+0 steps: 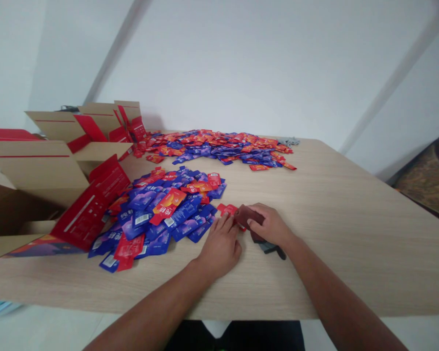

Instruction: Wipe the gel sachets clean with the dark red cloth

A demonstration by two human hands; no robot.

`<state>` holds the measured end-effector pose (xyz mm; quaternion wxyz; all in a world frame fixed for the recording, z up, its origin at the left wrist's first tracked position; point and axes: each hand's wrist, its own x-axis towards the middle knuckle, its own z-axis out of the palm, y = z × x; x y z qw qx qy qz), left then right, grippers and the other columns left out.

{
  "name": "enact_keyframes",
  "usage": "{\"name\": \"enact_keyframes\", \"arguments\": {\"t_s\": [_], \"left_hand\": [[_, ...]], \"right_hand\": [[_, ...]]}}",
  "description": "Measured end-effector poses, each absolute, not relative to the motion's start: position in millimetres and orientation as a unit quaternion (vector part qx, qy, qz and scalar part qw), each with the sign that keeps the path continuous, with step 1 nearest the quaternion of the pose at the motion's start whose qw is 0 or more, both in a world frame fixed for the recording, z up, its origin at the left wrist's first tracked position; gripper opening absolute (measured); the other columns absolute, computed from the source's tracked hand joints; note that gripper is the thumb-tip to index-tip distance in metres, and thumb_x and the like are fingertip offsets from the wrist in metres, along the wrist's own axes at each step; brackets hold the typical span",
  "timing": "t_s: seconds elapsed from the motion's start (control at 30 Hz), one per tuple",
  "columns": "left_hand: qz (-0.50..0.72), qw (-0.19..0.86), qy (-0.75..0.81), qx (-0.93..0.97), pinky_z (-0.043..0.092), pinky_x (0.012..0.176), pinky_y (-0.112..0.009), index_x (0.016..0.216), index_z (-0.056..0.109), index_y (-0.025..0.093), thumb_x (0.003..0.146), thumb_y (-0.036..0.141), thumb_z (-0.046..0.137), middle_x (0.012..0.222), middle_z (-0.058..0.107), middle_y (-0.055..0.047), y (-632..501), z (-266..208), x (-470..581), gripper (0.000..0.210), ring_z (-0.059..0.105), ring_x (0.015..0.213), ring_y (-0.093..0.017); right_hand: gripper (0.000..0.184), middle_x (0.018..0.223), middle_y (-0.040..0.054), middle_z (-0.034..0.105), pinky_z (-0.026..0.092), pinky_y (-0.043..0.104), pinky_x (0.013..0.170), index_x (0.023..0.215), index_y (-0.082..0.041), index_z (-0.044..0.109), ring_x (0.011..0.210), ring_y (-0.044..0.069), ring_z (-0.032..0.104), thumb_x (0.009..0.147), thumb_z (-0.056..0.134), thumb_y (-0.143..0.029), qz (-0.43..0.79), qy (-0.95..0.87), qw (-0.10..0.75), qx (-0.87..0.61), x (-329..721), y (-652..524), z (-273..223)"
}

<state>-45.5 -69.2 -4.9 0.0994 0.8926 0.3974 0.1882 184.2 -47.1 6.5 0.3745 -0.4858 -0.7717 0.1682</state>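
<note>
Your left hand [220, 251] lies nearly flat, fingers extended at a red packet [226, 208]; your right hand [272, 224] grips a brown object [245, 216] on it.

Near packets [168, 204]: smooth printed faces are showing a slight gloss, resembling coated card or plastic film, too small to tell which.
Brown piece [246, 215]: its surface is looking matt; the material is not showing clearly.
Cartons [32, 165]: bare insides are showing matt, brown cardboard.
Red flaps [91, 209]: printed card is looking smooth with a faint sheen.
Tabletop [351, 234]: pale wood grain is running across a smooth surface.
Wall [241, 63]: its face is looking smooth and matt.
</note>
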Motion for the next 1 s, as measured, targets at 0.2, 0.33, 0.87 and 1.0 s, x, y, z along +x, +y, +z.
{"name": "enact_keyframes", "arguments": {"t_s": [0.2, 0.33, 0.87, 1.0], "left_hand": [[0.165, 0.089, 0.399, 0.898, 0.027, 0.128, -0.058, 0.149, 0.055, 0.021, 0.093, 0.027, 0.057, 0.154, 0.054, -0.013, -75.6, -1.0, -43.8, 0.057, 0.038, 0.152, -0.035], [0.153, 0.077, 0.397, 0.902, 0.028, 0.127, -0.059, 0.147, 0.057, 0.021, 0.095, 0.036, 0.058, 0.148, 0.057, -0.014, -78.7, 1.5, -42.7, 0.054, 0.043, 0.147, -0.035], [0.146, 0.094, 0.377, 0.91, 0.025, 0.129, -0.059, 0.152, 0.051, 0.02, 0.098, 0.037, 0.056, 0.158, 0.053, -0.014, -81.6, 3.3, -43.6, 0.057, 0.039, 0.153, -0.033], [0.154, 0.105, 0.371, 0.91, 0.026, 0.129, -0.059, 0.148, 0.056, 0.021, 0.099, 0.043, 0.056, 0.156, 0.055, -0.014, -83.9, 4.3, -44.0, 0.053, 0.044, 0.149, -0.035]], "right_hand": [[0.031, 0.108, 0.0069, 0.076, 0.05, 0.034, 0.089, 0.117, -0.022, 0.076, 0.097, 0.023, 0.069, 0.087, 0.067, -0.021, 0.131, -0.749, 0.312, -0.569, 185.8, -37.7, -1.7], [0.024, 0.101, 0.0059, 0.075, 0.049, 0.034, 0.082, 0.111, -0.022, 0.076, 0.091, 0.024, 0.068, 0.089, 0.066, -0.024, 0.094, -0.703, 0.313, -0.631, 193.4, -33.0, -5.2], [0.033, 0.113, 0.008, 0.073, 0.049, 0.034, 0.092, 0.12, -0.02, 0.073, 0.1, 0.023, 0.066, 0.087, 0.069, -0.022, 0.109, -0.732, 0.314, -0.594, 188.0, -33.1, -8.0], [0.03, 0.108, 0.0079, 0.073, 0.049, 0.034, 0.088, 0.118, -0.021, 0.073, 0.096, 0.024, 0.067, 0.089, 0.066, -0.026, 0.077, -0.68, 0.316, -0.658, 200.3, -27.7, -13.3]]}}
